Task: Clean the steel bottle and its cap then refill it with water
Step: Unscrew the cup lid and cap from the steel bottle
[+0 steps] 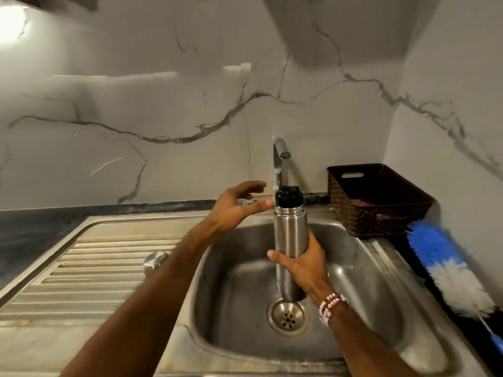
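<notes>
A tall steel bottle (289,240) stands upright over the sink basin (239,289), with a black stopper (288,196) on its top. My right hand (302,265) grips the bottle around its lower half. My left hand (239,205) hovers just left of the stopper, fingers spread and relaxed, holding nothing; its thumb tip is close to the bottle's neck. A round steel cap (155,262) lies on the ribbed drainboard (89,268), partly hidden behind my left forearm. The tap (280,156) rises directly behind the bottle.
A dark woven basket (378,202) sits on the counter right of the tap. A blue and white bottle brush (449,268) lies along the sink's right edge. The drain (288,318) sits below the bottle. A marble wall closes the back and right side.
</notes>
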